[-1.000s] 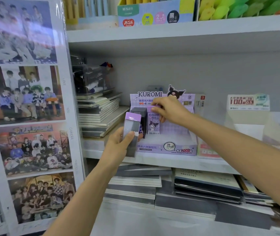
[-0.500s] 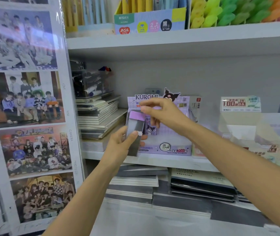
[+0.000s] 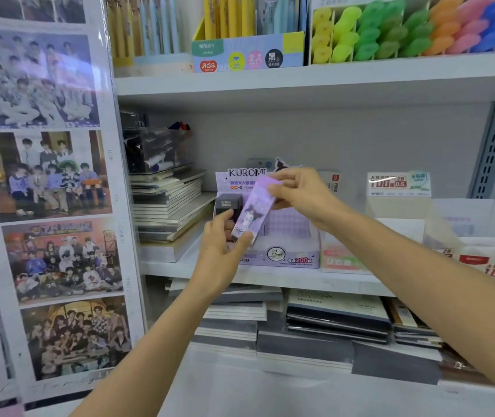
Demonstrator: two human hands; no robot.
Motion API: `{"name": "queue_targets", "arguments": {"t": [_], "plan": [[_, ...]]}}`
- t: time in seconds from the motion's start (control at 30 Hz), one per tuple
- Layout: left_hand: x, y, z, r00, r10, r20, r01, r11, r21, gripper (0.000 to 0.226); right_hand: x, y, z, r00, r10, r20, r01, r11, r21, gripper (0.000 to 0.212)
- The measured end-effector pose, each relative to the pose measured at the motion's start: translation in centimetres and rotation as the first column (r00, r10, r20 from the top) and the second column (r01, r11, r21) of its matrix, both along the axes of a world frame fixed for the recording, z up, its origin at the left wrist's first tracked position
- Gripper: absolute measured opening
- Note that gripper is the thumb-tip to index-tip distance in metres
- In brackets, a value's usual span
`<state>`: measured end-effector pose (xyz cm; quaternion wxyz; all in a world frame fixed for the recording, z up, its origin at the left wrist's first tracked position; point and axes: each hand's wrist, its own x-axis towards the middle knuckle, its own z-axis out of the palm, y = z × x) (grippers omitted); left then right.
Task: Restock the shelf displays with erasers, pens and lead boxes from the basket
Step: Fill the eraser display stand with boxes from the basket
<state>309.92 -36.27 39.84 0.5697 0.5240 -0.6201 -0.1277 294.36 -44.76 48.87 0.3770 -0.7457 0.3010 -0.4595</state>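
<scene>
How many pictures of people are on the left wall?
5. Four whole pictures run down the panel: top picture, second picture, third picture, bottom picture. A fifth picture is cut off above; more may be hidden.

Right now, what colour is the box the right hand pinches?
Pale purple lead box, head view.

White shelves, photo-covered side panel

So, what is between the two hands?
A tilted purple lead box: the left hand holds its lower end, the right hand pinches its top. Head view.
</scene>
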Motion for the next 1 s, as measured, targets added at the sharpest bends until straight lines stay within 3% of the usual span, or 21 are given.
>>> {"name": "queue_targets", "arguments": {"t": [0.07,0.17,0.27,0.37,0.6,0.8,0.93,1.0], "plan": [[0.2,-0.1,-1.1,0.939,0.195,0.284,-0.177,0.980,-0.087,0.049,-0.7,-1.3,0.6,0.989,-0.146,0.036,0.150,0.982,-0.117,0.017],[0.4,-0.4,-3.1,0.716,0.273,0.642,-0.249,0.960,-0.130,0.051,-0.4,-2.8,0.3,0.953,-0.293,-0.076,0.261,0.923,-0.283,0.022],[0.6,-1.0,-4.8,0.544,0.269,0.795,-0.340,0.937,-0.084,0.059,1.1,-3.1,-1.5,0.923,-0.328,-0.203,0.233,0.894,-0.383,0.023],[0.8,-1.1,-5.2,0.510,0.289,0.810,-0.321,0.938,-0.132,0.061,2.6,-3.6,-2.8,0.897,-0.359,-0.259,0.201,0.851,-0.485,0.023],[1.0,-1.5,-5.3,0.533,0.283,0.798,-0.264,0.951,-0.160,0.062,3.5,-5.4,-0.9,0.803,-0.353,-0.480,0.091,0.869,-0.487,0.024],[1.1,-1.8,-5.5,0.522,0.297,0.800,-0.265,0.947,-0.179,0.060,4.6,-4.6,-4.6,0.875,-0.421,-0.239,0.197,0.760,-0.619,0.023],[0.9,-1.5,-5.1,0.541,0.276,0.794,-0.279,0.950,-0.139,0.063,3.8,-3.6,-4.6,0.781,-0.544,-0.308,0.212,0.694,-0.688,0.031],[0.2,-1.0,-5.2,0.598,0.295,0.745,-0.281,0.948,-0.149,0.065,2.6,-2.0,-4.8,0.820,-0.522,-0.234,0.211,0.656,-0.725,0.031]]}}
